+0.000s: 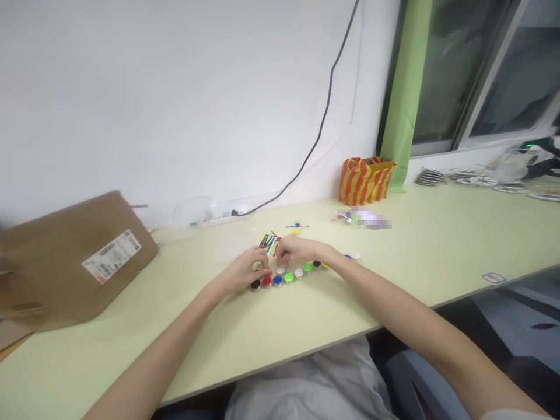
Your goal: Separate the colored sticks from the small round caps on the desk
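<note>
On the pale green table stand small round clear jars with coloured lids, among them a black lid (255,284), a red lid (266,281), a blue lid (277,280) and a light green lid (289,277). My left hand (251,267) is curled at the left end of the rows, thumb and fingers closing together over the jars; what lies between them is too blurred to name. My right hand (294,251) reaches in from the right, its fingers bent down in a pinch just above a white lid (280,270). Behind both hands lies a pile of thin coloured sticks (268,241).
A cardboard box (74,262) leans on the left. Against the wall sit a power strip (223,211) with a black cable (324,116) and a striped bag (366,181). A small plastic packet (367,219) and loose yellow and blue pieces (297,227) lie farther back.
</note>
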A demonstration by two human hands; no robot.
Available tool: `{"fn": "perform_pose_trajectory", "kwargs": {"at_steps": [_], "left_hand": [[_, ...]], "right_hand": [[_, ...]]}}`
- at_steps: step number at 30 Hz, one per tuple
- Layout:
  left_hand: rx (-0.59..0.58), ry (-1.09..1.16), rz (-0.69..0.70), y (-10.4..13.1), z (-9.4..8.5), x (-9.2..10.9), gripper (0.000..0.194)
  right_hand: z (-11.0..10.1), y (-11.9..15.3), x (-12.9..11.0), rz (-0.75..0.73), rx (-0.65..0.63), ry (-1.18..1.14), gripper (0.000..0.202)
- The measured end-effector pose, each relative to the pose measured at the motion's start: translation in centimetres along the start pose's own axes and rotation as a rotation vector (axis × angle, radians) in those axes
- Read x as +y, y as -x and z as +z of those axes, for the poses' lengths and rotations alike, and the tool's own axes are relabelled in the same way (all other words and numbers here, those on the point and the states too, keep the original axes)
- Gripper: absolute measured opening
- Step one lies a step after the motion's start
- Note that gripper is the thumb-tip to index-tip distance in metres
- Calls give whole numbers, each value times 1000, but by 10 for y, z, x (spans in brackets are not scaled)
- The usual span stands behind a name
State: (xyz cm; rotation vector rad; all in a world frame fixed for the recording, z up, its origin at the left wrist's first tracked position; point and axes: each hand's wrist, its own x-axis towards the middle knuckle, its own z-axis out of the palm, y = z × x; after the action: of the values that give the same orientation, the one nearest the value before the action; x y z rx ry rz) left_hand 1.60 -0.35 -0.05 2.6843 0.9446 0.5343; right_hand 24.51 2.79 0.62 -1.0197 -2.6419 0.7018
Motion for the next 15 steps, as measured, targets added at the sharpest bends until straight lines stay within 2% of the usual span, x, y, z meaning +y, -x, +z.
{"fn": "perform_pose_trajectory", "kwargs": {"at_steps": [3,5,7,10,13,15], "left_hand": [[12,12,17,0,1,-3,32],[11,-4,50,0,1,-4,33],[-3,-50,93,2,1,-4,35],[-18,-125,128,6,1,-2,39],[25,-179,124,8,1,1,39],[62,-212,118,9,2,1,39]], "right_hand": [[-7,2,19,163,280,282,34],[-9,3,31,267,366,457,45],[-9,5,41,327,299,542,48],[-7,6,50,394,214,545,39],[-5,6,53,438,256,511,32],[-4,5,51,409,292,478,26]]}}
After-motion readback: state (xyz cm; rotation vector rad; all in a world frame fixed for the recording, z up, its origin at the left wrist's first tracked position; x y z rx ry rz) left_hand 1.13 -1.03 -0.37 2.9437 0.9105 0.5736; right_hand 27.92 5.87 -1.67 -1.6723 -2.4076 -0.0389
